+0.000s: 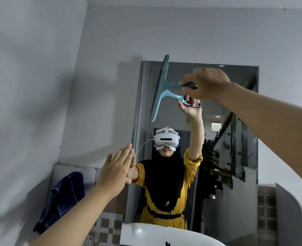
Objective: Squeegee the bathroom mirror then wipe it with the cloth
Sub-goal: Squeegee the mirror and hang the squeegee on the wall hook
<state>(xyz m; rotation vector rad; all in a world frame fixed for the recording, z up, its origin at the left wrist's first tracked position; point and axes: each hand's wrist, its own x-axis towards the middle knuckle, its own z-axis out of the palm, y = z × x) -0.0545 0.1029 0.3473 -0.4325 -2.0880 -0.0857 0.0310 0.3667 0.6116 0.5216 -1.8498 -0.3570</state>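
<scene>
Right hand [206,84] is up high, fingers [187,87] curled tight round the dark grip of the teal squeegee [161,89], and the blade stands nearly upright along the left edge of the mirror [235,139], its top poking just past the upper corner. That looks like the start of a stroke: with the blade edge lying on the glass at the far left, a pull to the right would sweep the upper band. Whether the rubber is actually pressed to the glass, I cannot tell from here.

Left hand [116,171] is flat, fingers straight and together, palm laid against the mirror's lower left edge. My read is that it braces the body for the high reach and steadies the glass.

The cloth [63,197], dark blue with a check, hangs on the wall to the left, just beside the mirror and near the left arm, handy for the wipe to come. It is untouched, so the wiping is not yet begun. The white basin [146,233] sits below the mirror, near.
</scene>
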